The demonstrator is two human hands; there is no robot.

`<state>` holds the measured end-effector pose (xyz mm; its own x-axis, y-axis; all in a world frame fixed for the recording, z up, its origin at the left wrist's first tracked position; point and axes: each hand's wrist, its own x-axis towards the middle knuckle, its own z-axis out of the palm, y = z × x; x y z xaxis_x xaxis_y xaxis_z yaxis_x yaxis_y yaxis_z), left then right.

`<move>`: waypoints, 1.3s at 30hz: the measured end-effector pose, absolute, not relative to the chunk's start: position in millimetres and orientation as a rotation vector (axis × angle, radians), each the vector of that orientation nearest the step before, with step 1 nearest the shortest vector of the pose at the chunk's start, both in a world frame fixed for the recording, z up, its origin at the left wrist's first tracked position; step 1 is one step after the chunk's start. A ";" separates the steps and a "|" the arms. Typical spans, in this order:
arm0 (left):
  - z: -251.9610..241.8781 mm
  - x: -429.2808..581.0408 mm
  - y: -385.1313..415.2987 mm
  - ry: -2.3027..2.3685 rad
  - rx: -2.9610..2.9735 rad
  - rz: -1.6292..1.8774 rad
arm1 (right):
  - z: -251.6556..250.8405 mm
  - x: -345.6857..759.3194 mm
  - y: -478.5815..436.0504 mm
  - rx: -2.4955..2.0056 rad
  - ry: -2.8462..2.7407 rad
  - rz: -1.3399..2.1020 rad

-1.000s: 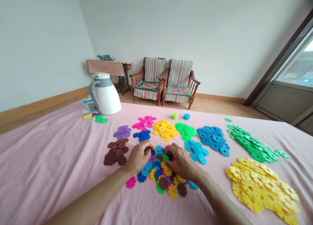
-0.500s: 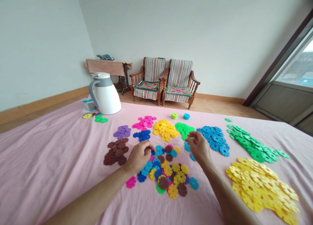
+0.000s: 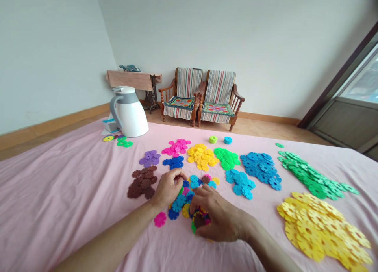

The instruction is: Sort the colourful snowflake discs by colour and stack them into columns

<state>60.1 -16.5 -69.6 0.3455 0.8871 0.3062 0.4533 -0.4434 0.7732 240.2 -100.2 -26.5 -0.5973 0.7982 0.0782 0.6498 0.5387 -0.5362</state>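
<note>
Head view: right hand [image 3: 220, 216] over discs [image 3: 199, 220], cloth edge [image 3: 252, 139] well beyond.

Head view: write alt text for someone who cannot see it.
A person's left hand sits at the left edge of a mixed pile of notched discs on a pink cloth, the right hand spread over its right side. Single-colour piles lie to both sides and beyond; a jug and two armchairs stand farther back.

To your far left, locate the white jug [image 3: 135, 116] with grey handle; a small box [image 3: 111, 125] sits just beside it. Beyond, you face a cloth-draped stand [image 3: 129, 79] and two armchairs [image 3: 220, 87] with striped covers. A glazed door [image 3: 344, 120] stands to your right.
</note>
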 end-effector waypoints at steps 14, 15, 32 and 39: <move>-69.9 60.0 -17.3 1.162 2.045 0.967 | -49.5 256.1 -81.2 -1.400 -2.156 0.465; -70.0 59.9 -17.2 1.163 2.044 0.965 | -50.6 256.7 -80.1 -1.422 -2.129 0.443; -73.0 59.8 -17.0 1.112 2.040 0.941 | -67.2 270.4 -64.5 -1.635 -1.997 0.230; -68.4 61.2 -18.4 1.109 2.041 0.933 | -67.3 263.8 -64.5 -1.578 -1.995 0.270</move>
